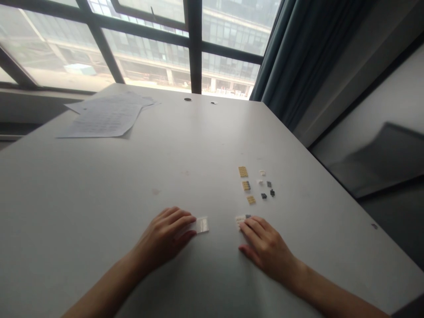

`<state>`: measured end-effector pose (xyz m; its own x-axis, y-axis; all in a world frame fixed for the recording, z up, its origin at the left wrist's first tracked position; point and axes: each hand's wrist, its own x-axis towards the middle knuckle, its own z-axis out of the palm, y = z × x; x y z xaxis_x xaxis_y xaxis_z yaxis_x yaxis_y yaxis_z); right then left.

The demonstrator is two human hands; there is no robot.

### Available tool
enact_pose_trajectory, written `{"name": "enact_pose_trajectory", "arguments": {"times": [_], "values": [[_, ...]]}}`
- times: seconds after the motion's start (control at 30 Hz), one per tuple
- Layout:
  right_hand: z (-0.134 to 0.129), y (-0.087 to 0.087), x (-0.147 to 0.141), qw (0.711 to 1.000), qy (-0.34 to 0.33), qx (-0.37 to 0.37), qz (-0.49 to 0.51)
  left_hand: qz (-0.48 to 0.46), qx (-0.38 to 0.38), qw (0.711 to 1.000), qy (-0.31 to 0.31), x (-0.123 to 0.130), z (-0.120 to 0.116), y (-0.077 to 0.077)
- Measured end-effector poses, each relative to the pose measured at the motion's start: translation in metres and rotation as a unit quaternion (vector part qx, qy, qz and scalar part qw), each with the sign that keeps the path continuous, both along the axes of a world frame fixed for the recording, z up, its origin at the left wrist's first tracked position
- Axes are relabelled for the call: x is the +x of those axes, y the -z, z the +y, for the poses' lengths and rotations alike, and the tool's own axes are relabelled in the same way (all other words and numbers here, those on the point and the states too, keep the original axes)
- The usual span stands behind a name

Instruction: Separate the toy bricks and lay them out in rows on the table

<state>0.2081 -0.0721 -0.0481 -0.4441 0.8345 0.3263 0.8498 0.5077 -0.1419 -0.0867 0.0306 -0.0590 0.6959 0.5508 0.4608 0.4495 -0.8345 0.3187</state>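
Observation:
My left hand (170,232) rests on the white table, its thumb and fingers round one end of a small clear plastic bag (202,225). My right hand (266,245) lies with its fingertips on a small group of white and grey pieces (241,220), thumb apart from the fingers. Beyond it are a yellow block of pieces (243,172), a yellow and grey one (246,185) and a smaller yellow one (251,200). Beside these sit small white pieces (262,172) and dark pieces (272,193).
Printed papers (106,117) lie overlapping at the table's far left. Two round holes (187,100) are near the far edge of the table (185,145). Behind it stand a window and a dark curtain (291,57).

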Motion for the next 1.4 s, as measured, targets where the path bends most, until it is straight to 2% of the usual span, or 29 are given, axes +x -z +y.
{"name": "enact_pose_trajectory", "arguments": {"times": [0.17, 0.3, 0.5, 0.77, 0.9, 1.03, 1.17, 1.27, 1.4], "values": [[0.009, 0.007, 0.062, 0.996, 0.086, 0.038, -0.010, 0.008, 0.011, 1.000, -0.013, 0.002, -0.004, 0.000], [0.021, 0.014, 0.091, 0.988, 0.139, 0.064, 0.005, 0.018, 0.007, 1.000, -0.016, 0.009, -0.009, -0.001], [0.024, 0.018, 0.094, 0.985, 0.153, 0.074, 0.007, 0.032, -0.018, 0.999, -0.025, 0.021, -0.013, -0.004], [0.022, 0.015, 0.091, 0.988, 0.130, 0.078, 0.011, 0.001, -0.068, 0.998, 0.000, 0.036, -0.017, 0.000], [0.021, 0.012, 0.089, 0.990, 0.124, 0.072, 0.019, 0.005, -0.081, 0.996, 0.023, 0.070, -0.021, -0.006], [0.019, 0.010, 0.088, 0.989, 0.128, 0.068, 0.033, 0.043, -0.075, 0.993, 0.077, 0.133, -0.026, -0.012], [0.016, 0.009, 0.091, 0.987, 0.137, 0.069, 0.051, 0.076, -0.055, 0.993, 0.066, 0.189, -0.025, -0.012], [0.015, 0.010, 0.093, 0.986, 0.144, 0.066, 0.058, 0.087, -0.040, 0.994, 0.050, 0.209, -0.022, -0.010], [0.016, 0.012, 0.091, 0.985, 0.150, 0.072, 0.051, 0.105, -0.012, 0.993, 0.048, 0.214, -0.020, -0.011]]}}
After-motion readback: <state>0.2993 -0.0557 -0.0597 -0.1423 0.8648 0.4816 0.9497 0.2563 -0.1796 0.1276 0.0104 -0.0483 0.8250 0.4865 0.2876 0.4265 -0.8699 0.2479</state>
